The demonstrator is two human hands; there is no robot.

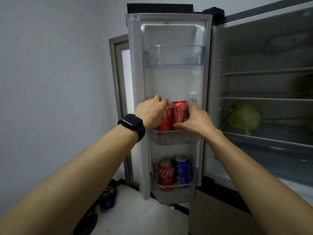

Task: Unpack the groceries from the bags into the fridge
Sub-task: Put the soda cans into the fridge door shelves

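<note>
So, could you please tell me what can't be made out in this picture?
Head view only:
- Left red can: left side hidden by the left hand.
- Right hand: fingertips hidden behind the right red can.
- Dark item on the fridge shelf: cut off by the right edge, too dim to identify.

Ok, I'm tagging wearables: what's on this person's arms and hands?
A black smartwatch with a rounded square face and a dark band sits on the left wrist. A thin metal ring is on a finger of the left hand. The right hand shows no jewellery. No sleeves are in view.
</note>
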